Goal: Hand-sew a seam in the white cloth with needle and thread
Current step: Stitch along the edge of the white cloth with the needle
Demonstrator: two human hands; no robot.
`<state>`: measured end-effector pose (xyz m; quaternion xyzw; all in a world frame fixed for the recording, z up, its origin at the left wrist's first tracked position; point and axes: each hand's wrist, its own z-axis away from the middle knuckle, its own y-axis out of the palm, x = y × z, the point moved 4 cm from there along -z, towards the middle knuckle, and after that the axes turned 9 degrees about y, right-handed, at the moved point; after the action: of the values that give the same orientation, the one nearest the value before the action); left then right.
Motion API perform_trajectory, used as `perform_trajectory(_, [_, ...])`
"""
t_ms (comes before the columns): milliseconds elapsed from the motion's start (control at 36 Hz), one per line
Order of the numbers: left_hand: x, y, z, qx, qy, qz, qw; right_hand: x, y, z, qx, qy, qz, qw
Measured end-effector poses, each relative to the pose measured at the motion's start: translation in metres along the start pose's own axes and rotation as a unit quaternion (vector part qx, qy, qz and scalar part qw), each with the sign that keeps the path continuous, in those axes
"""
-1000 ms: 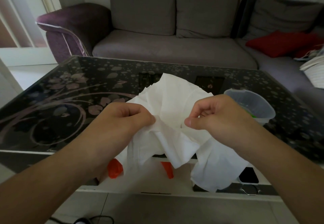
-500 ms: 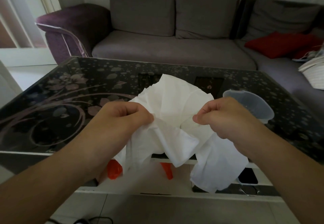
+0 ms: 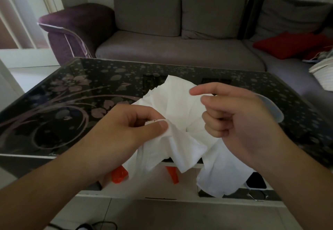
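The crumpled white cloth (image 3: 180, 107) hangs over the near edge of the glass table, part on top and part drooping below. My left hand (image 3: 126, 130) pinches a fold of it between thumb and forefinger. My right hand (image 3: 239, 121) is lifted just right of the cloth, apart from it, with the index finger stretched out, the thumb close under it and the other fingers curled. No needle or thread can be made out, so I cannot tell whether those fingertips hold anything.
The dark flower-patterned glass table (image 3: 72, 103) carries a clear plastic container (image 3: 273, 109), mostly behind my right hand. Orange items (image 3: 119, 174) and a black object (image 3: 255, 181) lie on the shelf below. A grey sofa (image 3: 180, 49) with a red cushion (image 3: 288, 44) stands behind.
My right hand has let go of the cloth and risen up and to the right, its index finger now extended. My left hand keeps its pinch on the fold.
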<state>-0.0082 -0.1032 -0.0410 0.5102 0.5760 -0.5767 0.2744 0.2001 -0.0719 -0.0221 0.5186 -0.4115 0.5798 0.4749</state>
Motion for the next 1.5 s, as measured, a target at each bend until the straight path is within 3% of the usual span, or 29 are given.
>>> perform_trajectory(139, [-0.004,0.004,0.003,0.035,0.024,-0.004,0.999,-0.003,0.019,0.007,0.103,0.012,0.112,0.988])
perform_trajectory(250, [-0.007,0.004,0.003,0.048,0.042,-0.001,0.998,-0.010,0.022,0.005,0.088,-0.001,0.210,0.974])
perform_trajectory(611, [-0.007,0.001,0.002,0.015,0.028,0.020,0.999,-0.010,0.016,0.002,0.062,-0.004,0.185,0.981])
perform_trajectory(722, [-0.009,0.000,0.002,0.005,0.032,0.016,0.999,-0.008,0.018,0.002,0.122,0.041,0.075,0.989])
perform_trajectory(778, [-0.009,0.000,0.002,0.003,0.034,0.012,0.999,-0.006,0.016,0.003,0.108,0.031,0.051,0.992])
perform_trajectory(944, [-0.008,-0.001,0.002,-0.004,0.031,0.011,0.999,0.004,0.019,0.011,0.091,-0.036,0.084,0.992])
perform_trajectory(1500, [-0.006,-0.002,0.005,-0.010,0.039,0.026,0.999,-0.003,0.026,0.012,0.049,-0.044,0.208,0.976])
